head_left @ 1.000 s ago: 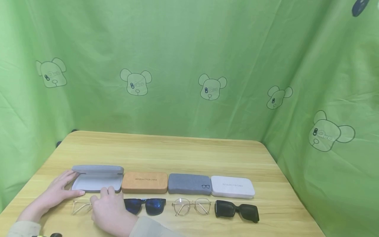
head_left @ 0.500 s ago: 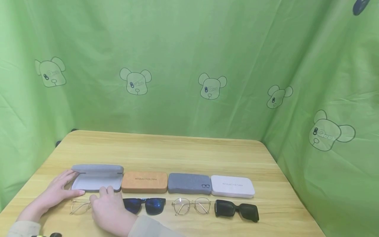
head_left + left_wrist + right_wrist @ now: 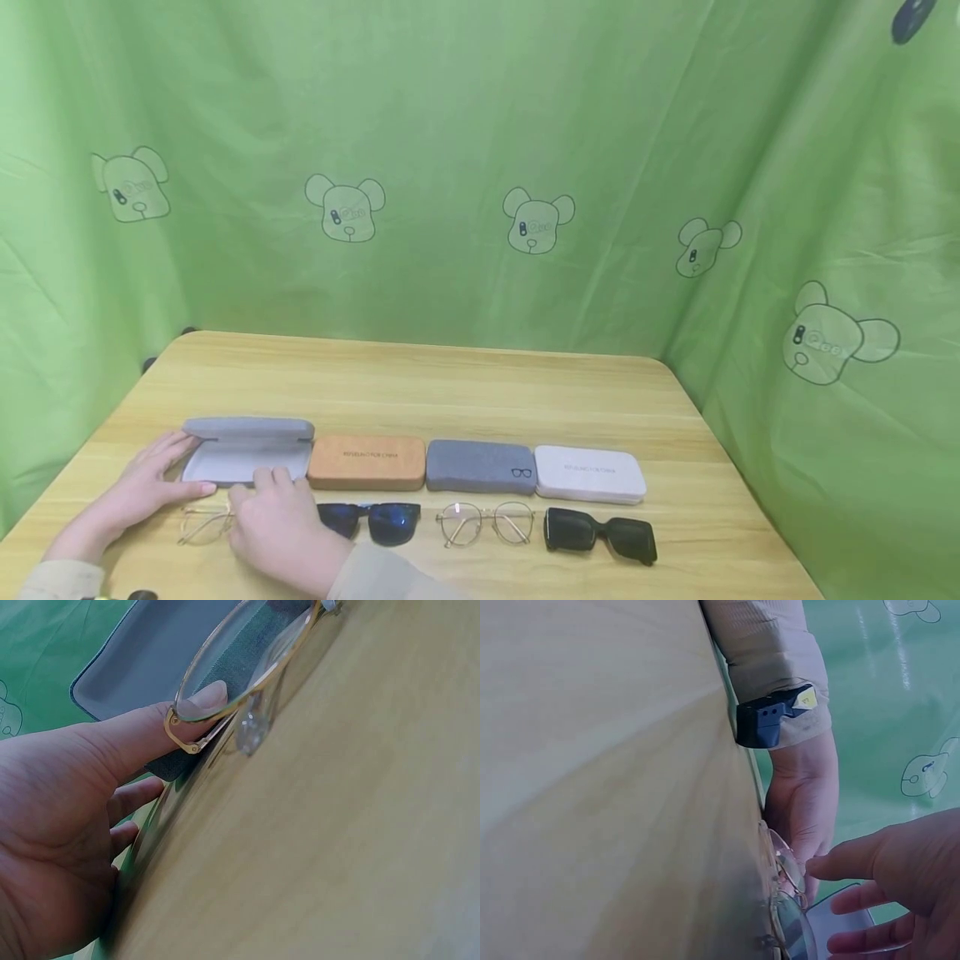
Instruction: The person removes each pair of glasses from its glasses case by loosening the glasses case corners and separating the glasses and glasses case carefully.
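Observation:
A grey glasses case point(image 3: 251, 463) with its lid raised lies at the left of the row, pale inside. My left hand point(image 3: 153, 483) holds its left end, thumb at the front edge and other fingers along the side. Just in front lies a pair of thin gold-rimmed eyeglasses point(image 3: 204, 525), whose rim crosses in front of my left thumb point(image 3: 214, 696) in the left wrist view. My right hand point(image 3: 277, 525) bends over the right half of these eyeglasses and pinches them, hiding that half from the head view. In the right wrist view its fingertips point(image 3: 821, 868) are right at the frame.
Right of the grey case stand closed cases: orange point(image 3: 367, 463), blue-grey point(image 3: 480, 467) and white point(image 3: 589, 473). Before them lie blue-lensed sunglasses point(image 3: 393, 523), round gold eyeglasses point(image 3: 513, 523) and black sunglasses point(image 3: 630, 537). A green curtain point(image 3: 442, 100) hangs behind the wooden table point(image 3: 450, 383).
The gold-rimmed eyeglasses have shifted slightly left under my right hand, which has moved only a little. My left hand and the grey case stay put.

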`<state>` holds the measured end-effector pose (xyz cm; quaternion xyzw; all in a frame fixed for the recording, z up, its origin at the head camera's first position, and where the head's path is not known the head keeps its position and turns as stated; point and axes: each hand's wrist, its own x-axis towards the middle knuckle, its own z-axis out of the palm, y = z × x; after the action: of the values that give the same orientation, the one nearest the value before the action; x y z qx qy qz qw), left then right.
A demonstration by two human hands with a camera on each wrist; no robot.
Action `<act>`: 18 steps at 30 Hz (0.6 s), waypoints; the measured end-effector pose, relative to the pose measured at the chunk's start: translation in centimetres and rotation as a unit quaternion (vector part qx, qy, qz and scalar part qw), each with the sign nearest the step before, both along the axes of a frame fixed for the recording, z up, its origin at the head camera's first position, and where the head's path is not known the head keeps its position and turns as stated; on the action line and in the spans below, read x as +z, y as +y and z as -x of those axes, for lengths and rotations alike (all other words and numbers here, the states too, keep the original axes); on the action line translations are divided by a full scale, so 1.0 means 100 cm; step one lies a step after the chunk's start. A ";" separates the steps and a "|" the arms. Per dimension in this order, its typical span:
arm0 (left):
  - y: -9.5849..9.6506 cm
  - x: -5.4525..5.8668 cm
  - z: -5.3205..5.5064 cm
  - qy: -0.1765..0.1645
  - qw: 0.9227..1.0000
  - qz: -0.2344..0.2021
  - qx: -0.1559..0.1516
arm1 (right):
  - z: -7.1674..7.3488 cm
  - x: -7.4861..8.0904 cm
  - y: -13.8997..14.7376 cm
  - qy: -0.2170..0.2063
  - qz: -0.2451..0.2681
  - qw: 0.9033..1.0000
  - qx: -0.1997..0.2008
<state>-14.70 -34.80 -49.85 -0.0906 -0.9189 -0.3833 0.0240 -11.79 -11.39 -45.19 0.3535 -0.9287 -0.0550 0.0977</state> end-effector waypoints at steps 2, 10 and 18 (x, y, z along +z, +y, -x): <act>0.000 0.000 0.000 0.003 1.000 -0.001 -0.001 | 0.002 0.001 0.002 0.006 0.006 1.000 0.011; -0.002 -0.001 0.000 0.003 1.000 -0.003 0.002 | 0.014 0.013 0.005 0.014 0.047 0.998 0.031; -0.001 -0.003 0.001 0.017 1.000 -0.013 -0.002 | 0.032 0.024 0.011 0.095 0.103 0.987 0.078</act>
<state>-14.84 -34.92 -50.17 -0.0991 -0.9129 -0.3939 0.0404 -14.94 -10.24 -42.78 0.4060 -0.8856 0.0153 0.2249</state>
